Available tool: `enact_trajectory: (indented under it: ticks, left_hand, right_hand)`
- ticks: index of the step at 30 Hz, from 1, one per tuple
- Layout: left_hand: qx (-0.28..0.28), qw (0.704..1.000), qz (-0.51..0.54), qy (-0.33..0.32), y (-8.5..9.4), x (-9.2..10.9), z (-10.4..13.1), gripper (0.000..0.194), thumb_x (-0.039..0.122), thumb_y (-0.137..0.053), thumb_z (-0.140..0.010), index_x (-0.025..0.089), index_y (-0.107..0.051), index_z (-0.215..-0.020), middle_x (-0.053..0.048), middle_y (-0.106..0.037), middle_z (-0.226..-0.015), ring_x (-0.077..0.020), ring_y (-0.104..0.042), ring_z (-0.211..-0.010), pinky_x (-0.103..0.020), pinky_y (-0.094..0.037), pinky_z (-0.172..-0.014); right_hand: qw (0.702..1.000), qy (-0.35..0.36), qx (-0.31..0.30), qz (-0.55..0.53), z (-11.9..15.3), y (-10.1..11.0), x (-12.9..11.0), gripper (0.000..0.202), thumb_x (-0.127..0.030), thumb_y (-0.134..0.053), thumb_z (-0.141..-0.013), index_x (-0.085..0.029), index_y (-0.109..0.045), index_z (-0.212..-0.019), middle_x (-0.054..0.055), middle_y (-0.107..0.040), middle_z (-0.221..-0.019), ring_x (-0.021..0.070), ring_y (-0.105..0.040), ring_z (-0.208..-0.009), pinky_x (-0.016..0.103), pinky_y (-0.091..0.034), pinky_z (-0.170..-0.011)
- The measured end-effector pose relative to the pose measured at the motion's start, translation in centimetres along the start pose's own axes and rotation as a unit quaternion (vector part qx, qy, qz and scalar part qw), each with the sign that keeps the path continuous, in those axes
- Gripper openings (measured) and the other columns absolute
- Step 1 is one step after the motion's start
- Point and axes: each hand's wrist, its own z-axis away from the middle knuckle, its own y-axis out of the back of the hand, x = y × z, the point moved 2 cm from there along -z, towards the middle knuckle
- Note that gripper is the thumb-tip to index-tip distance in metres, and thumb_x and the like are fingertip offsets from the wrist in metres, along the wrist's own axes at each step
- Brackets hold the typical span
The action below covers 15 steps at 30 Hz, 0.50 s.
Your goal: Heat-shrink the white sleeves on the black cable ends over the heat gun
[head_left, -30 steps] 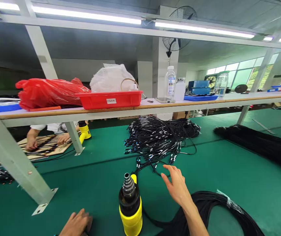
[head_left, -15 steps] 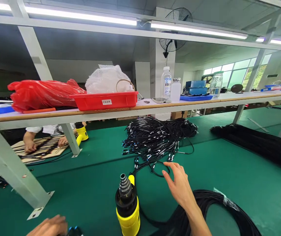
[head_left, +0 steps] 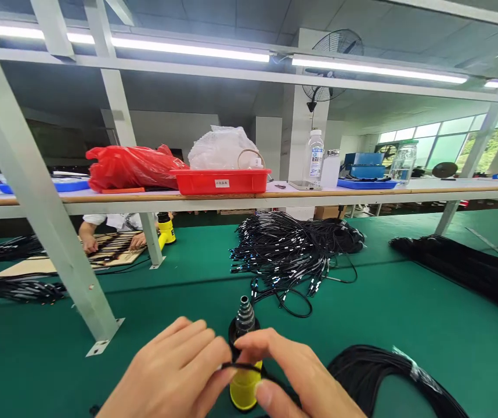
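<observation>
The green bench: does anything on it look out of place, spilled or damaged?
Only mildly: a cable loop sticks out from the near side of the cable pile, toward the yellow tool, while most of the pile lies bunched together. I see no spill or damage on the bench.

The green worktop (head_left: 144,313) carries a heap of black cables (head_left: 292,249) by its far edge, a long dark bundle (head_left: 462,267) off towards its right end and, nearer its front edge, a black coil (head_left: 375,357) and an upright yellow tool (head_left: 244,395). Above, I see a shelf (head_left: 292,201) with a red tray (head_left: 201,184) at its front edge.
</observation>
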Motion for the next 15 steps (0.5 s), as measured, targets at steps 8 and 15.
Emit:
enact_trajectory:
  ticks: [8, 15]
  left_hand:
    - [0.014, 1.000, 0.015, -0.015, 0.9, 2.0, -1.0, 0.034, 0.044, -0.035, -0.095, 0.032, -0.066, -0.086, 0.001, -0.070, -0.077, -0.0186, -0.064, -0.068, -0.027, -0.054, -0.070]
    - [0.005, 1.000, 0.010, 0.001, 0.1, -0.1, -1.0, 0.039, 0.051, -0.033, -0.095, 0.030, -0.063, -0.080, 0.000, -0.065, -0.071, -0.0189, -0.058, -0.063, -0.027, -0.050, -0.058]
  right_hand:
    - [0.996, -0.033, 0.067, 0.057, -2.2, 0.7, 0.3, 0.025, -0.034, -0.040, -0.096, -0.021, -0.047, -0.077, -0.004, -0.047, -0.067, 0.0111, -0.041, -0.058, 0.023, -0.034, -0.054]
    - [0.992, -0.063, 0.091, 0.060, -3.4, 1.1, 0.7, 0.025, -0.036, -0.046, -0.094, -0.020, -0.049, -0.075, -0.004, -0.046, -0.068, 0.0109, -0.039, -0.058, 0.022, -0.032, -0.052]
